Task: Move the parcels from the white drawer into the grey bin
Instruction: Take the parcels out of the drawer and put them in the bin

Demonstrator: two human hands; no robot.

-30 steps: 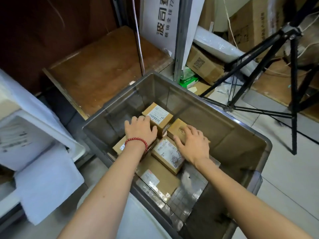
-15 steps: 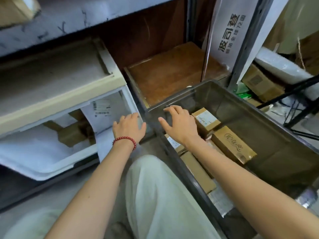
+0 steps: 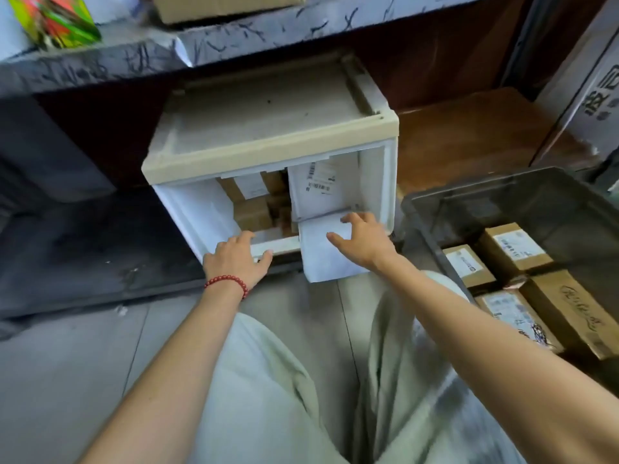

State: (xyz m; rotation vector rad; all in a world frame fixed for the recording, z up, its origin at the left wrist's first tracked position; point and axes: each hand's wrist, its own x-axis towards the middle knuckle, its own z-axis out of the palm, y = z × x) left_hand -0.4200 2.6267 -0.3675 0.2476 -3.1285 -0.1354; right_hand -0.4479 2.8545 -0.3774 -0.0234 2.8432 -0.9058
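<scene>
1. Brown parcels (image 3: 251, 212) stacked deep inside white drawer (image 3: 187, 212), w/ a white mailer (image 3: 318, 189) stood on edge at the R side of the opening, barcode label facing out.
2. 2nd white mailer (image 3: 325, 262) draped over the drawer's front rim, lower half hanging outside twd the floor.
3. R hand (image 3: 365, 242) over the top of that hanging mailer, fingers spread wide, thumb out to the L. Contact w/ the mailer unclear; nothing gripped.
4. L hand (image 3: 234, 259) laid on the front rim at the L end, fingers close together & lightly bent twd the opening, thumb out sideways along the rim. Nothing pinched. Red bead bracelet (image 3: 227, 283) at the wrist.
5. Cream lid (image 3: 268, 128) capping the drawer unit, tucked under a marbled grey shelf (image 3: 268, 31).
6. Grey bin (image 3: 422, 212) just R of the drawer, at floor level. At least 4 cardboard parcels (image 3: 516, 246) inside, packed side by side: 3 w/ white labels up, 1 w/ cursive print on top.
7. Brown wooden board (image 3: 469, 135) behind the bin, btwn drawer & a white carton (image 3: 596, 95) w/ dark print at far R.
8. Cardboard box (image 3: 227, 5) & a bright green-and-red packet (image 3: 53, 18) up on the shelf, both cut off by the top edge.
9. Pale trousers (image 3: 268, 380) in the foreground, both bare forearms stretched fwd above them, over grey floor tiles (image 3: 67, 363).
</scene>
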